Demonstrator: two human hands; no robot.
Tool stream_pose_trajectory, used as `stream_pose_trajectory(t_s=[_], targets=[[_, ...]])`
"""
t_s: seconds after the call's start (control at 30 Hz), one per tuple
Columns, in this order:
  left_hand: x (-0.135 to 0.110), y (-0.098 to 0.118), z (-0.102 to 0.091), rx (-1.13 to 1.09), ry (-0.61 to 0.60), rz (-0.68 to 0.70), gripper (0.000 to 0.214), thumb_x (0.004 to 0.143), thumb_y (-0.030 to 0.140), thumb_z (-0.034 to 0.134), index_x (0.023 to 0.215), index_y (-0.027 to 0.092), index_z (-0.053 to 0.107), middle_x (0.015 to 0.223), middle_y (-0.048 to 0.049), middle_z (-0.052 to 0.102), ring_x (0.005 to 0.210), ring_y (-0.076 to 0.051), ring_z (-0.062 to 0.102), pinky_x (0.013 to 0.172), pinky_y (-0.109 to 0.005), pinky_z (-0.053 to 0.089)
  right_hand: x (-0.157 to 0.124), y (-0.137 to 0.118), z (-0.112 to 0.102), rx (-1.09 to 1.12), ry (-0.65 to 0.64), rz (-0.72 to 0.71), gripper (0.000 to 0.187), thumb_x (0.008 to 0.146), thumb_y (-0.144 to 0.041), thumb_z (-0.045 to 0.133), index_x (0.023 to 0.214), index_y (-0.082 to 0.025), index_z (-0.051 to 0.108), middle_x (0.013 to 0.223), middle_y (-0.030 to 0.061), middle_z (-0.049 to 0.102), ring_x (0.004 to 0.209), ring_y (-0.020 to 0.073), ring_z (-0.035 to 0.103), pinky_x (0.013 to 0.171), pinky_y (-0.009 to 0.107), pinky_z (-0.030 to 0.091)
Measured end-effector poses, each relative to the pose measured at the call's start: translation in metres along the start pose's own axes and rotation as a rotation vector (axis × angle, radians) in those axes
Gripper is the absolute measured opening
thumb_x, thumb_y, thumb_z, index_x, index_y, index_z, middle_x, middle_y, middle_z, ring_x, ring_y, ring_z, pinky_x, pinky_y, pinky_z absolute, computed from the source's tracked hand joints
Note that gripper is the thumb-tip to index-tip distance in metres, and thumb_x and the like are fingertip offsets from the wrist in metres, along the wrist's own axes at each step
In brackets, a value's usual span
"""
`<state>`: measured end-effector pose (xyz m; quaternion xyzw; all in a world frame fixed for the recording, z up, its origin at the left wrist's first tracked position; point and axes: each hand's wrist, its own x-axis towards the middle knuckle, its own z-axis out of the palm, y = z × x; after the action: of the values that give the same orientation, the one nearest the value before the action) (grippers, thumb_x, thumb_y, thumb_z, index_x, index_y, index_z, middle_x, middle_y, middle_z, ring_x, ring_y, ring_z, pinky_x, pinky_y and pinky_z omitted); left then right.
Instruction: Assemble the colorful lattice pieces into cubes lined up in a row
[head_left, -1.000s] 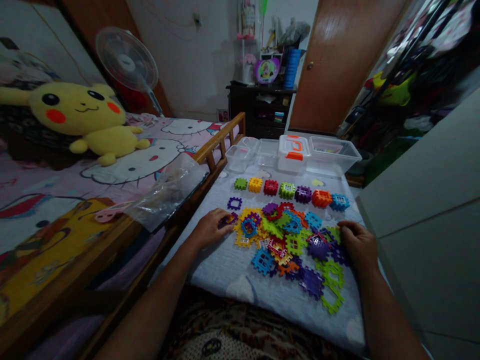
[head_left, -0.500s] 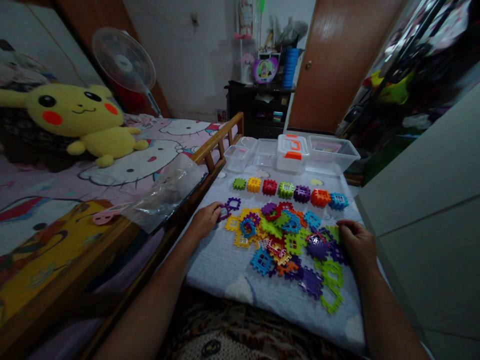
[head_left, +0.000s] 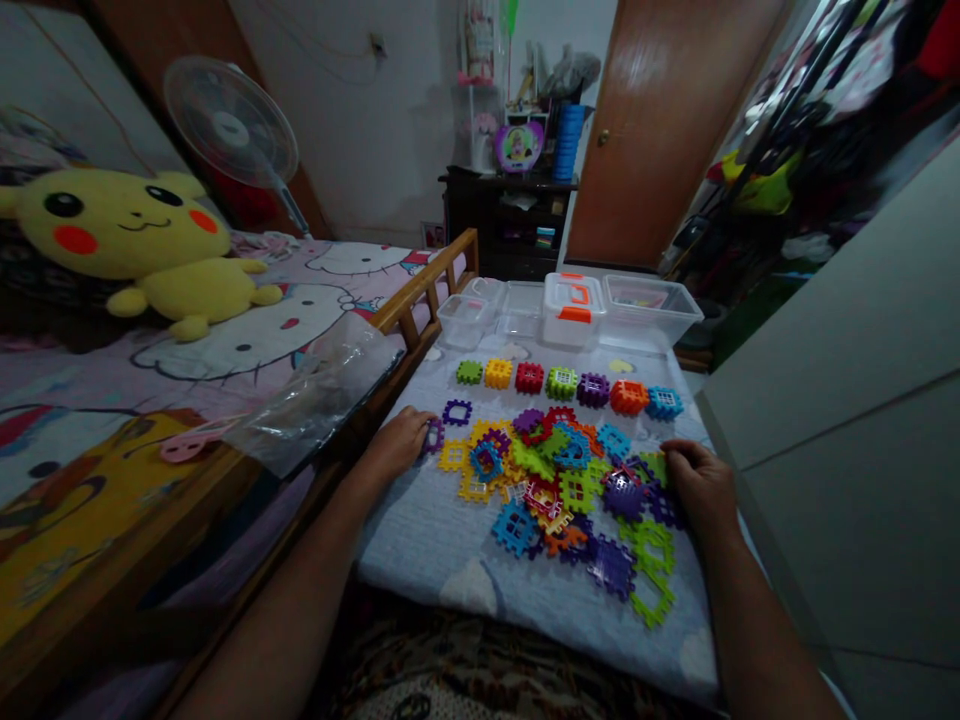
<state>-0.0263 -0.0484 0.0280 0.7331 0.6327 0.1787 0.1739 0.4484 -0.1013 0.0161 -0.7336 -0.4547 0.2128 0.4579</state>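
Note:
At the left side of the cloth-covered table, my left hand [head_left: 403, 441] pinches a purple interlocking plastic piece [head_left: 433, 437] with an open centre. Just beyond it lies a dark purple square frame piece [head_left: 457, 412]. On the right, my right hand [head_left: 701, 488] has its fingers closed on the edge of a green plastic piece [head_left: 655, 466] at the side of the pile. Between the hands spreads a heap of toothed pieces, with a yellow window piece [head_left: 454, 455], a blue window piece [head_left: 514, 527] and a purple square panel [head_left: 611, 566] among them.
Behind the heap runs a row of colour-sorted stacks, including a red stack [head_left: 529, 377] and an orange stack [head_left: 629, 397]. Clear plastic boxes stand farther back, one a lidded box [head_left: 574, 310] with orange clips. A wooden bed rail [head_left: 420, 300] borders the left side.
My left hand has drawn the purple piece slightly left and towards me, and turned it. The right hand stays at the green piece. The whole view has shifted a little.

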Motion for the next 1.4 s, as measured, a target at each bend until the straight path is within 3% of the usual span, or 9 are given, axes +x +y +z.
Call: stream_pose_trajectory(t_s=[0.23, 0.4, 0.53, 0.73, 0.9, 1.03, 1.17, 1.4], targets=[[0.004, 0.007, 0.004, 0.136, -0.027, 0.016, 0.038, 0.092, 0.021, 0.042, 0.119, 0.018, 0.069, 0.11, -0.0131, 0.065, 0.099, -0.024, 0.064, 0.096, -0.034, 0.048, 0.001, -0.002, 0.0, -0.015, 0.018, -0.024, 0.034, 0.067, -0.044, 0.06, 0.082, -0.017, 0.074, 0.073, 0.0053, 0.071, 0.062, 0.0193, 0.058, 0.058, 0.03, 0.044], [0.005, 0.019, -0.003, 0.253, -0.041, -0.013, 0.034, 0.095, 0.031, 0.049, 0.121, 0.02, 0.067, 0.115, -0.0122, 0.066, 0.101, -0.026, 0.064, 0.094, -0.035, 0.047, 0.0, -0.004, 0.0, -0.014, 0.009, -0.008, 0.035, 0.068, -0.045, 0.06, 0.083, -0.016, 0.074, 0.068, 0.0041, 0.069, 0.054, 0.0169, 0.053, 0.052, 0.029, 0.041], [0.014, 0.033, -0.007, 0.332, 0.009, 0.038, 0.038, 0.092, 0.035, 0.057, 0.124, 0.019, 0.064, 0.123, -0.0148, 0.065, 0.113, -0.032, 0.06, 0.1, -0.04, 0.044, 0.0, -0.002, 0.0, -0.031, 0.007, 0.008, 0.036, 0.068, -0.044, 0.061, 0.085, -0.016, 0.074, 0.065, 0.0034, 0.067, 0.05, 0.0156, 0.05, 0.049, 0.029, 0.038], [0.035, 0.047, -0.006, 0.284, -0.109, 0.151, 0.048, 0.079, 0.028, 0.068, 0.126, 0.02, 0.062, 0.132, -0.0144, 0.062, 0.12, -0.033, 0.057, 0.104, -0.041, 0.043, 0.001, 0.004, 0.0, -0.003, -0.011, 0.018, 0.035, 0.069, -0.044, 0.062, 0.087, -0.017, 0.074, 0.062, 0.0022, 0.065, 0.047, 0.0152, 0.048, 0.047, 0.028, 0.037], [0.052, 0.046, -0.002, 0.231, -0.202, 0.149, 0.05, 0.07, 0.018, 0.069, 0.12, 0.021, 0.066, 0.131, -0.0138, 0.065, 0.12, -0.034, 0.059, 0.103, -0.038, 0.044, 0.0, 0.002, 0.0, -0.009, -0.005, 0.016, 0.035, 0.07, -0.044, 0.063, 0.087, -0.016, 0.074, 0.063, 0.0024, 0.066, 0.047, 0.0143, 0.047, 0.047, 0.028, 0.036], [0.066, 0.046, -0.004, 0.24, -0.24, 0.155, 0.04, 0.065, 0.023, 0.073, 0.105, 0.022, 0.072, 0.114, -0.0115, 0.071, 0.106, -0.033, 0.065, 0.091, -0.035, 0.049, 0.0, -0.002, 0.0, -0.01, 0.012, 0.011, 0.035, 0.068, -0.044, 0.062, 0.085, -0.016, 0.074, 0.064, 0.0034, 0.066, 0.05, 0.0152, 0.049, 0.048, 0.028, 0.037], [0.074, 0.043, -0.006, 0.315, -0.271, 0.224, 0.039, 0.065, 0.031, 0.074, 0.102, 0.02, 0.073, 0.11, -0.0107, 0.07, 0.103, -0.031, 0.065, 0.089, -0.034, 0.049, -0.001, -0.003, 0.0, -0.007, 0.016, 0.018, 0.035, 0.067, -0.044, 0.062, 0.084, -0.016, 0.074, 0.065, 0.0038, 0.067, 0.05, 0.0153, 0.049, 0.049, 0.028, 0.038], [0.07, 0.027, -0.006, 0.254, -0.116, 0.275, 0.046, 0.067, 0.041, 0.071, 0.107, 0.018, 0.073, 0.106, -0.0109, 0.07, 0.103, -0.03, 0.064, 0.094, -0.037, 0.049, -0.002, -0.005, 0.0, 0.012, 0.018, 0.004, 0.034, 0.067, -0.044, 0.062, 0.083, -0.016, 0.074, 0.065, 0.0036, 0.067, 0.049, 0.0147, 0.048, 0.048, 0.028, 0.037]])
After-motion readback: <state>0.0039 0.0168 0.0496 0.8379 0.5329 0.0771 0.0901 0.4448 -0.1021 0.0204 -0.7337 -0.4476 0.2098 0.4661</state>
